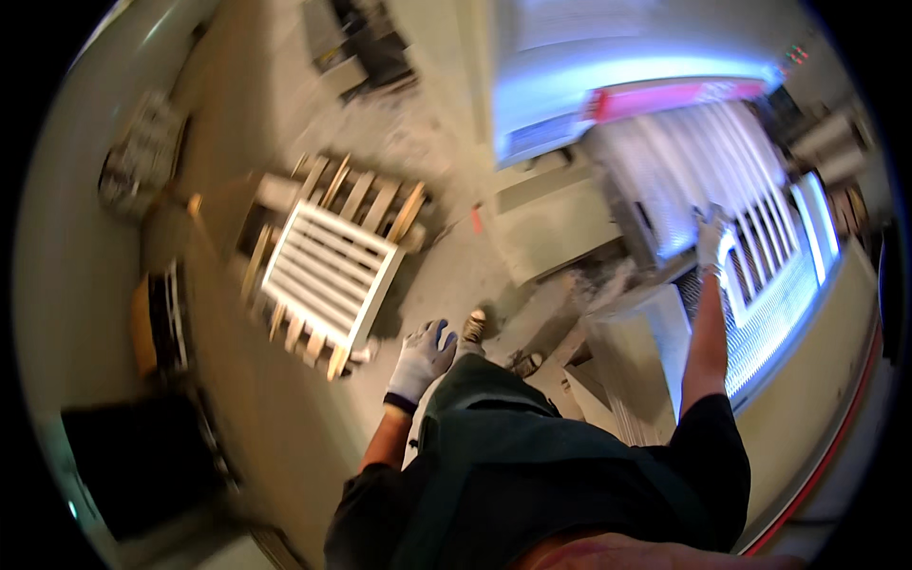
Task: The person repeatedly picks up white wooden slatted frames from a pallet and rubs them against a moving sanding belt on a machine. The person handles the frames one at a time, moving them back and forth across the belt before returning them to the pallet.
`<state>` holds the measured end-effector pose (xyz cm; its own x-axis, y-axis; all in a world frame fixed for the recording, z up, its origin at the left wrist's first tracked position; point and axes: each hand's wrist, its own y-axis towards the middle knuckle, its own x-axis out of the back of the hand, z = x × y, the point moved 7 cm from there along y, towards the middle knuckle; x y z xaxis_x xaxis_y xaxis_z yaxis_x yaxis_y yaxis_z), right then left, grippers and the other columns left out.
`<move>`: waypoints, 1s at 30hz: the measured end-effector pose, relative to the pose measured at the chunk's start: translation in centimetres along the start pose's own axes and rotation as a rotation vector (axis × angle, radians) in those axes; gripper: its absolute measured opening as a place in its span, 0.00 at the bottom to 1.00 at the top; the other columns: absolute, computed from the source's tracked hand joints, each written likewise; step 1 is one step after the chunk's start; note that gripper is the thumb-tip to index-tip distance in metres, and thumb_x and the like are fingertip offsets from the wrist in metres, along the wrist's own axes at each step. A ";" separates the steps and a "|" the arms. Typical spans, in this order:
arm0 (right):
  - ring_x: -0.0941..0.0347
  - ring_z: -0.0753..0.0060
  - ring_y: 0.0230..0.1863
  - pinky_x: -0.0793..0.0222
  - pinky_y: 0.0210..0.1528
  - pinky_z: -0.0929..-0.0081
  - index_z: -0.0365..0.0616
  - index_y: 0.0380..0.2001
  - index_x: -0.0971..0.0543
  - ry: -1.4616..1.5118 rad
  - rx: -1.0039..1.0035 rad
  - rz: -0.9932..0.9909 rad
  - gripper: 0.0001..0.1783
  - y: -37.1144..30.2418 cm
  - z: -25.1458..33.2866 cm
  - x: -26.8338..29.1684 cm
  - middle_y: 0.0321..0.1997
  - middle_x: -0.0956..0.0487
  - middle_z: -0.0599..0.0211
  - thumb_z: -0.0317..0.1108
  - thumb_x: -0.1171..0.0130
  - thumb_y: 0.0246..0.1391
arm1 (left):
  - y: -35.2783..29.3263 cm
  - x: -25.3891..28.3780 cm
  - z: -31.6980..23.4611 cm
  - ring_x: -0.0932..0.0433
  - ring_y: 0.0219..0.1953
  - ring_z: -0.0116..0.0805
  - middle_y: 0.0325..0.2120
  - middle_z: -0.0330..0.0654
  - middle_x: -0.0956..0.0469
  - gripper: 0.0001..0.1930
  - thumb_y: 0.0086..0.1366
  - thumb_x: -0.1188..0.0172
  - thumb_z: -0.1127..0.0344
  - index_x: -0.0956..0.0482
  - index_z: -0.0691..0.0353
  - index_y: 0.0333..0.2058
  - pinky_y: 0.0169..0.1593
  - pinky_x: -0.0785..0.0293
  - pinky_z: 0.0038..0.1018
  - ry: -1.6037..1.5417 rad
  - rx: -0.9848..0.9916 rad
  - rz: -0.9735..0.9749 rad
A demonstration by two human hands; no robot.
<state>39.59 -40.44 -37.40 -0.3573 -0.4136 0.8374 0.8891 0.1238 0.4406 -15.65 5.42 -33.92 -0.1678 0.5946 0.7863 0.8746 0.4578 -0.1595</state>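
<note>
My right hand (711, 243), in a light work glove, reaches out to a white slatted panel (760, 223) that lies on the brightly lit bed of a machine. Its fingers point away from me, apart, at the panel's near-left edge; whether they touch it I cannot tell. Low in front of me hangs my left hand (421, 363), gloved in white with bluish fingertips, loosely curled with the fingers apart and nothing in them. Left of it, a second white slatted panel (328, 269) rests on a stack of wooden pallets (356, 199).
The machine's red-and-blue hood (679, 98) spans the far end of the bed. A beige cabinet (551, 223) stands between machine and pallets. Dark equipment (366, 47) sits farther off, and a large black panel (142, 465) is at lower left. My shoes show on the floor.
</note>
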 end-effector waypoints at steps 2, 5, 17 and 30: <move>0.42 0.47 0.66 0.48 0.68 0.59 0.39 0.64 0.38 -0.024 -0.032 0.015 0.36 -0.9 3.4 3.9 0.65 0.36 0.46 0.44 0.41 0.57 | -1.7 -1.5 4.2 0.24 0.47 0.52 0.43 0.53 0.23 0.21 0.63 0.45 0.52 0.25 0.63 0.47 0.52 0.30 0.41 0.073 0.085 0.080; 0.31 0.60 0.57 0.38 0.62 0.68 0.31 0.57 0.31 0.320 -0.037 -0.213 0.28 -2.0 15.1 11.6 0.56 0.27 0.51 0.37 0.40 0.57 | -5.3 -2.9 11.1 0.25 0.50 0.53 0.45 0.55 0.23 0.22 0.64 0.49 0.48 0.25 0.62 0.46 0.53 0.30 0.43 0.059 0.341 0.258; 0.29 0.76 0.23 0.32 0.24 0.77 0.44 0.35 0.21 1.260 -0.816 1.095 0.14 -47.8 60.2 -22.3 0.28 0.23 0.68 0.42 0.36 0.52 | -8.7 -0.7 37.0 0.25 0.49 0.51 0.45 0.53 0.23 0.22 0.64 0.46 0.50 0.25 0.60 0.49 0.56 0.31 0.40 -0.289 0.587 0.139; 0.29 0.70 0.19 0.32 0.20 0.69 0.36 0.33 0.20 0.652 -0.934 1.425 0.27 -82.9 71.9 -52.5 0.22 0.25 0.67 0.52 0.33 0.45 | -21.0 -1.5 59.8 0.23 0.47 0.50 0.44 0.53 0.22 0.21 0.63 0.45 0.51 0.24 0.57 0.49 0.52 0.27 0.39 -0.238 1.078 0.127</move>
<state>-35.94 35.87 -94.59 0.6831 -0.7299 0.0234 0.3128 0.2636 -0.9125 -60.96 34.40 -67.45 -0.2893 0.7369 0.6109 0.0579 0.6505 -0.7573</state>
